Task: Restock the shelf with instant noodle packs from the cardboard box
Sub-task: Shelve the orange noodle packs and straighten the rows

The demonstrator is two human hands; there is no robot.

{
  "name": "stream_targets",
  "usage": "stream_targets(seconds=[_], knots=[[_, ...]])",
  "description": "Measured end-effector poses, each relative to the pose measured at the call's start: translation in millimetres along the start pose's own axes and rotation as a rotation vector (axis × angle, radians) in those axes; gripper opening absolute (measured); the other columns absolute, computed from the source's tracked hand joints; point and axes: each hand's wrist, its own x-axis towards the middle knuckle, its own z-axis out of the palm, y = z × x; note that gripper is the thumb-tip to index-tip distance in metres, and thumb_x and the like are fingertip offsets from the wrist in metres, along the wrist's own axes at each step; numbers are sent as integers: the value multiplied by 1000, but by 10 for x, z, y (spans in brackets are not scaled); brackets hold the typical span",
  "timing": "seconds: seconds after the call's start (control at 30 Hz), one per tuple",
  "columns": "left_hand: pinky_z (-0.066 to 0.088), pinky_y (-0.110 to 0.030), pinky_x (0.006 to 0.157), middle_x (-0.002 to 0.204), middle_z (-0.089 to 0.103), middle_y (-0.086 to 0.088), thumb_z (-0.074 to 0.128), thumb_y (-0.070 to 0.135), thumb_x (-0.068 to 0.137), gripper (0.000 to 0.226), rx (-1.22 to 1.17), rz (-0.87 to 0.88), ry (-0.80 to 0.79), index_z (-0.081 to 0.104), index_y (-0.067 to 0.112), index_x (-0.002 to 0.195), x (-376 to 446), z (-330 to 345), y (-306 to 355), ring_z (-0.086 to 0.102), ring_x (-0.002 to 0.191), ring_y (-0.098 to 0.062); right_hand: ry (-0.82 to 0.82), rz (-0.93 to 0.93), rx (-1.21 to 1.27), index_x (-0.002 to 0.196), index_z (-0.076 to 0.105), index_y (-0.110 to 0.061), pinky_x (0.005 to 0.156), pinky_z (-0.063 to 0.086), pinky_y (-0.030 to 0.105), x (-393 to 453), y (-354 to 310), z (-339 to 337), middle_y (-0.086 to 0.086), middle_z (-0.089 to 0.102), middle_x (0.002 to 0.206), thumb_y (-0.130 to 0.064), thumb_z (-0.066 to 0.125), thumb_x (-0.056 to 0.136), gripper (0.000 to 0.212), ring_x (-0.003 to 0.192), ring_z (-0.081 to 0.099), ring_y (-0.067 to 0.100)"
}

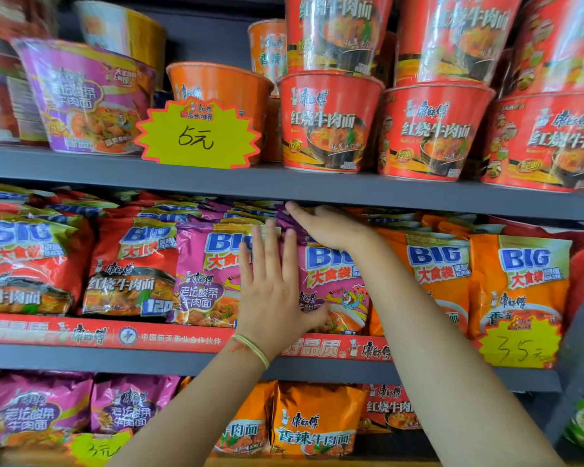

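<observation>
Pink noodle packs (334, 284) on mid shelf (182, 360), both hands flat on them

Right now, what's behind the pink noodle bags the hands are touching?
Behind the front pink packs more packs' tops show. The left hand and right hand cover some; the shelf back is hidden.
</observation>
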Motion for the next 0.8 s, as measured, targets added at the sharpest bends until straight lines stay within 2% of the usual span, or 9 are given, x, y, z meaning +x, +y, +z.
stream_targets(seconds=[0.07,0.17,0.27,0.37,0.43,0.5,0.57,0.67,0.8], knots=[[15,-59,119,162,10,-22,47,72,80,105,25,95,40,22,3,155,19,1,59,5,151,-38,124,-93,-43,116,66,-20,88,47,35,-138,58,30,2,65,112,-73,20,96,73,105,60,21],[12,-56,121,161,16,-22,33,68,90,93,59,102,8,21,2,155,112,46,135,7,151,-37,151,-137,-121,131,57,-29,94,49,39,-269,195,204,-3,65,126,-76,15,93,73,116,59,22],[9,-57,121,162,15,-20,24,67,93,89,85,83,-74,17,5,156,167,135,138,5,151,-37,209,-159,-267,144,41,-27,111,33,44,-262,267,376,0,55,142,-73,11,94,74,132,49,24],[15,-57,120,162,16,-20,24,66,94,88,46,115,-84,16,4,156,167,154,115,6,151,-36,308,-201,-251,141,44,-26,116,27,43,-228,308,445,2,56,142,-62,11,99,65,135,46,24],[19,-54,120,161,21,-19,29,63,96,85,-26,115,-31,21,3,155,137,91,6,11,151,-35,474,-266,-231,135,52,-19,111,35,44,-242,349,491,5,58,137,-49,22,103,54,128,51,27],[24,-53,118,156,32,-20,39,53,96,72,-68,49,53,35,4,149,106,22,-217,22,149,-35,717,-376,-304,122,62,-11,95,46,44,-289,380,563,9,62,124,-34,34,100,42,113,58,30],[28,-55,114,147,44,-20,41,47,94,59,-34,-27,100,48,7,137,93,-21,-447,34,141,-36,822,-428,-374,111,65,-9,83,49,44,-287,375,625,11,63,110,-23,43,93,32,101,59,31],[27,-57,113,142,49,-17,38,56,93,60,34,-30,26,53,13,131,87,-11,-577,41,136,-35,728,-351,-321,109,65,-9,84,46,43,-240,275,628,10,64,108,-18,48,95,24,103,59,30],[19,-61,116,154,37,-16,31,78,87,85,76,-26,-54,43,18,146,76,17,-572,28,145,-38,608,-307,-222,99,62,-16,85,43,39,-124,223,500,4,61,103,-23,55,95,11,103,56,26]])
